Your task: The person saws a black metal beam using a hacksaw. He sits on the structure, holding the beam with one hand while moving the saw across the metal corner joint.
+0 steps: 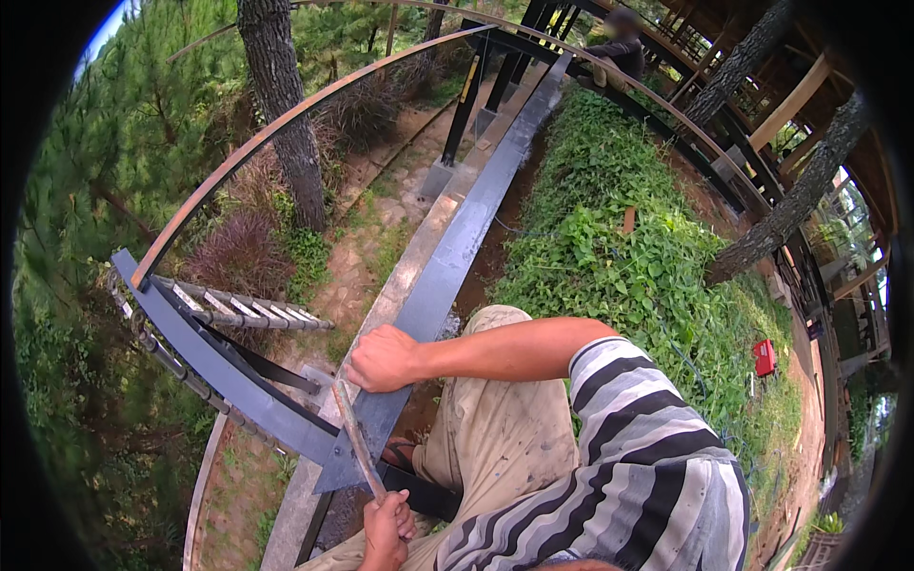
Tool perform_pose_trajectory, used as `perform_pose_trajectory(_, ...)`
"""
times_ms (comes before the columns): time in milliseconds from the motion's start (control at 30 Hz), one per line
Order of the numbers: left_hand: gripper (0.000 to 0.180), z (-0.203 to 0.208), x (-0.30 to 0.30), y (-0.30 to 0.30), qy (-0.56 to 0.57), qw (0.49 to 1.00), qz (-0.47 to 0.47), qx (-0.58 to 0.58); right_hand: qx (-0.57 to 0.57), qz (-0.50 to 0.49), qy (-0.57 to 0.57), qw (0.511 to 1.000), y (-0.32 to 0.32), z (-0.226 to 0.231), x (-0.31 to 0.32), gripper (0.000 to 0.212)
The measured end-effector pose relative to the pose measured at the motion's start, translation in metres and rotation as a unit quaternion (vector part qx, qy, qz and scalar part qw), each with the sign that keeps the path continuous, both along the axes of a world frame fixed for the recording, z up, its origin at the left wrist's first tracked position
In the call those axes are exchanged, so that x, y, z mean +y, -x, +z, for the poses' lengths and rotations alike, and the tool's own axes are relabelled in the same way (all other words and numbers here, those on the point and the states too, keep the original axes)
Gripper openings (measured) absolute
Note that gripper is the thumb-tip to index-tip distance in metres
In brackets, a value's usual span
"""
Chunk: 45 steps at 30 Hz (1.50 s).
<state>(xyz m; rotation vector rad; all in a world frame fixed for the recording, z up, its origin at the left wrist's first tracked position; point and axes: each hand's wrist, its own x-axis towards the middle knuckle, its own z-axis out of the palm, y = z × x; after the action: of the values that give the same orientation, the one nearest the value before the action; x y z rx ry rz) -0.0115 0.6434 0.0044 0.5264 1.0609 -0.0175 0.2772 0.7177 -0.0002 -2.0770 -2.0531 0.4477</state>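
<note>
My left hand (386, 533), at the bottom, is closed around the lower end of a long, thin, worn brownish bar (354, 433). The bar slants up and away across the joint of two dark grey steel beams. My right hand (384, 359) is a fist just above the straight grey beam (443, 276), close to the bar's upper end. Its curled fingers hide whatever they hold, and I cannot tell whether they touch the bar. A curved grey beam (238, 390) meets the straight one at a pointed end plate (345, 466) beside my left hand.
A rust-brown curved rail (314, 100) arches overhead to the far posts. A ladder (238, 309) stands left, beyond the curved beam. Ground lies lower on that side. Green plants (609, 219) cover the right bank, with a red case (764, 358). Another person (619, 48) sits far off.
</note>
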Motion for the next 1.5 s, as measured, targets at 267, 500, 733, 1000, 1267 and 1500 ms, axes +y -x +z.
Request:
perform_pose_trajectory(267,0.036,-0.004,0.001,0.003,-0.004,1.0,0.003,-0.004,-0.007,0.007,-0.005,1.0,0.001,0.003,0.003,0.046)
perform_pose_trajectory(500,0.037,-0.01,0.001,0.005,0.003,1.0,-0.004,-0.009,-0.014,0.006,-0.002,1.0,0.001,0.0,0.001,0.044)
perform_pose_trajectory(733,0.038,-0.01,0.001,0.003,0.002,1.0,-0.016,-0.009,0.0,0.006,-0.028,1.0,-0.002,-0.006,-0.001,0.048)
perform_pose_trajectory(1000,0.039,-0.01,0.002,0.004,0.002,1.0,-0.014,-0.003,0.0,0.004,-0.032,0.999,-0.001,-0.006,-0.001,0.044)
perform_pose_trajectory(1267,0.038,-0.01,0.002,0.002,0.002,1.0,-0.017,0.004,0.003,0.009,-0.047,0.999,-0.003,-0.008,-0.002,0.043)
perform_pose_trajectory(1500,0.038,-0.008,0.002,0.002,-0.005,1.0,-0.019,0.006,0.008,0.011,-0.045,0.999,-0.003,-0.008,-0.001,0.043)
